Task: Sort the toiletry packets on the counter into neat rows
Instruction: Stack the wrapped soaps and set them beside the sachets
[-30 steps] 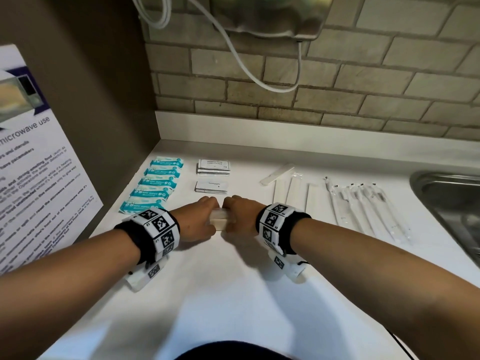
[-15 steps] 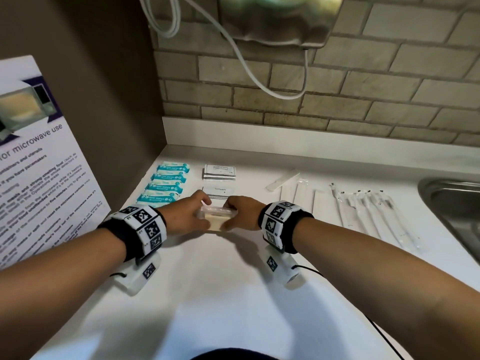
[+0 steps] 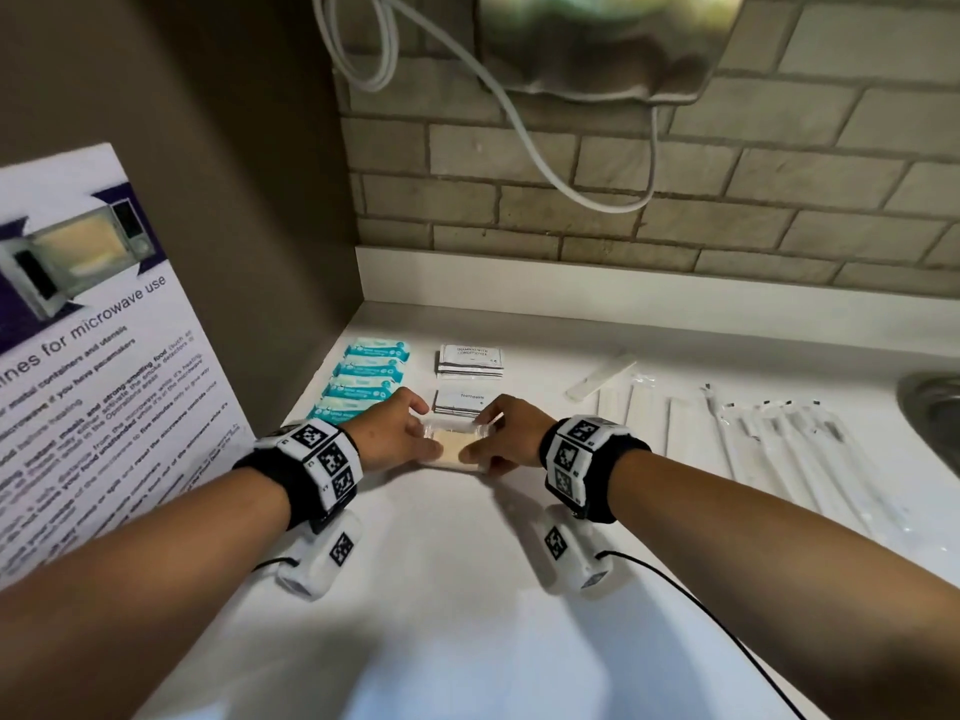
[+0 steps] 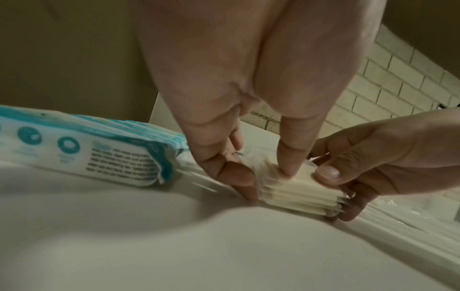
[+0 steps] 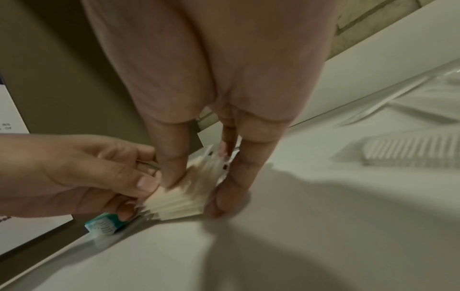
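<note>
Both hands (image 3: 452,439) pinch cream packet stack (image 3: 456,449) | white counter (image 3: 467,589) | brick wall (image 3: 727,200) | sink (image 3: 935,407) right

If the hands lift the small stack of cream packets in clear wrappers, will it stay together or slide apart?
The stack of cream packets probably slides apart easily: its layers lie loose and already fan out at one end. The glossy wrappers look slippery. It seems light, since the left hand and right hand hold it by fingertips only.
</note>
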Available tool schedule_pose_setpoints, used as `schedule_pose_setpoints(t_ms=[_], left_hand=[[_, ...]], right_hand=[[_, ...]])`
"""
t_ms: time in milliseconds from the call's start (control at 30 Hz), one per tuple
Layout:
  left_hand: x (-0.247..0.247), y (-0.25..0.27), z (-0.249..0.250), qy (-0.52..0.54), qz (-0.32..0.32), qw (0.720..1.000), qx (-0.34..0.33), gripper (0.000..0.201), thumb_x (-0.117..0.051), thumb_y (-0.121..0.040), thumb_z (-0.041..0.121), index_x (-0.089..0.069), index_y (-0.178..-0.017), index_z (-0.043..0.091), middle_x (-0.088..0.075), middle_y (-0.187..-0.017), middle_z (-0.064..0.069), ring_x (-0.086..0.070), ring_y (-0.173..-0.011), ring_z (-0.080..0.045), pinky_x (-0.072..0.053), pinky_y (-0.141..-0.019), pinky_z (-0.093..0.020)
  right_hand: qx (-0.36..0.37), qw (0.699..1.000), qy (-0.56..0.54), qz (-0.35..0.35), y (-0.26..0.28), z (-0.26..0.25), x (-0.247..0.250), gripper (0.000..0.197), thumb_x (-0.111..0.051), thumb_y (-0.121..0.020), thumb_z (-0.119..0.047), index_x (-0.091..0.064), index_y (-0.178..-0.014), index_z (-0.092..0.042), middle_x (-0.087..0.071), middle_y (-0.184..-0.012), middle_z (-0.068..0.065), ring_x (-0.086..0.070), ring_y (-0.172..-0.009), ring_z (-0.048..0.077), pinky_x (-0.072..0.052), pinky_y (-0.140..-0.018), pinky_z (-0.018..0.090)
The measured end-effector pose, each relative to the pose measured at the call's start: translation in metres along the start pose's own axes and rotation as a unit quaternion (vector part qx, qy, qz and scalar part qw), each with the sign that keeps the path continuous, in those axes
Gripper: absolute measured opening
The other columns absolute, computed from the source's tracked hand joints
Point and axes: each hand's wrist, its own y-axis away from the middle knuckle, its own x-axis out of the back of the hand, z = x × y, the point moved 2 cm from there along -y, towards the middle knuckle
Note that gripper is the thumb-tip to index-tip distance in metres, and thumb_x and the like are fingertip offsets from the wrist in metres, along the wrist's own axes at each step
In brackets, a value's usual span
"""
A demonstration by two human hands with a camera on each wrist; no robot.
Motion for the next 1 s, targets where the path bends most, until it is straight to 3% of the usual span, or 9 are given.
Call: schedule_pose_setpoints(t_ms=[67,133,267,400,567,633,733,900,1000], left_hand=[[-0.001,-0.005,0.000,0.000,0.007,1.000,0.003,0.054,-0.075,-0.079,0.032,-0.041,-0.121,0.022,-0.064,-0.099,0.006,-0.061,-0.099,-0.017,-0.042,-0.095,-0.033],[0.000,-0.008,0.000,-0.007,0.009,1.000,0.007,0.053,-0.074,-0.080,0.031,-0.041,-0.120,0.022,-0.063,-0.098,0.006,-0.061,-0.098,-0.017,-0.042,-0.093,-0.032],[0.001,-0.011,0.001,-0.027,0.008,0.999,0.014,0.051,-0.073,-0.079,0.031,-0.041,-0.119,0.023,-0.063,-0.101,0.004,-0.060,-0.098,-0.016,-0.042,-0.089,-0.029],[-0.001,-0.012,0.003,-0.057,0.020,0.998,0.022,0.049,-0.071,-0.080,0.033,-0.041,-0.117,0.023,-0.062,-0.101,0.004,-0.059,-0.096,-0.016,-0.042,-0.086,-0.030],[-0.001,-0.011,0.004,-0.089,0.018,0.995,0.029,0.048,-0.068,-0.079,0.038,-0.042,-0.116,0.024,-0.060,-0.104,0.004,-0.057,-0.096,-0.016,-0.042,-0.083,-0.031],[-0.001,-0.010,0.006,-0.103,0.021,0.994,0.025,0.048,-0.068,-0.079,0.038,-0.042,-0.117,0.023,-0.059,-0.105,0.003,-0.056,-0.096,-0.017,-0.042,-0.083,-0.032],[0.000,-0.007,0.010,-0.116,0.026,0.993,0.022,0.046,-0.068,-0.081,0.035,-0.043,-0.117,0.022,-0.056,-0.106,0.002,-0.055,-0.095,-0.017,-0.040,-0.079,-0.030],[0.005,-0.009,0.012,-0.075,0.020,0.997,0.024,0.053,-0.072,-0.077,0.032,-0.040,-0.119,0.025,-0.053,-0.118,0.001,-0.054,-0.106,-0.020,-0.045,-0.095,-0.037],[0.013,-0.010,0.023,-0.050,0.027,0.998,0.018,0.055,-0.073,-0.076,0.030,-0.040,-0.120,0.026,-0.052,-0.115,0.001,-0.053,-0.103,-0.019,-0.045,-0.088,-0.033]], right_hand=[[-0.006,1.000,-0.010,0.024,-0.002,0.000,-0.001,0.046,-0.077,-0.073,0.002,-0.042,-0.099,-0.012,-0.060,-0.090,0.019,-0.063,-0.068,0.030,-0.060,-0.074,0.047],[-0.005,0.999,-0.010,0.039,-0.004,-0.001,-0.002,0.047,-0.079,-0.069,0.000,-0.042,-0.094,-0.013,-0.062,-0.100,0.023,-0.065,-0.078,0.033,-0.059,-0.077,0.051],[-0.004,0.999,0.005,0.054,-0.006,-0.004,-0.004,0.047,-0.081,-0.067,-0.004,-0.041,-0.087,-0.018,-0.062,-0.108,0.020,-0.067,-0.083,0.033,-0.061,-0.068,0.044],[-0.011,0.996,0.063,0.067,-0.006,-0.007,-0.004,0.053,-0.083,-0.060,-0.015,-0.045,-0.097,-0.015,-0.063,-0.105,0.013,-0.068,-0.093,0.032,-0.060,-0.074,0.047],[-0.033,0.988,0.134,0.075,-0.002,-0.011,-0.004,0.064,-0.082,-0.059,-0.027,-0.046,-0.109,-0.011,-0.067,-0.098,0.010,-0.072,-0.082,0.029,-0.061,-0.073,0.044],[-0.038,0.984,0.153,0.081,0.000,-0.012,-0.002,0.064,-0.082,-0.060,-0.031,-0.046,-0.109,-0.011,-0.067,-0.095,0.007,-0.070,-0.077,0.026,-0.060,-0.066,0.037],[-0.035,0.980,0.179,0.086,0.001,-0.013,-0.001,0.066,-0.081,-0.062,-0.034,-0.047,-0.113,-0.011,-0.063,-0.093,0.005,-0.059,-0.073,0.022,-0.046,-0.053,0.028],[-0.009,0.972,0.216,0.091,0.005,-0.013,0.005,0.064,-0.078,-0.066,-0.037,-0.046,-0.115,-0.011,-0.062,-0.106,0.004,-0.064,-0.093,0.023,-0.052,-0.069,0.032],[0.022,0.976,0.191,0.106,0.007,-0.012,0.024,0.058,-0.078,-0.070,-0.047,-0.047,-0.107,-0.016,-0.061,-0.101,0.002,-0.060,-0.090,0.021,-0.047,-0.070,0.029]])
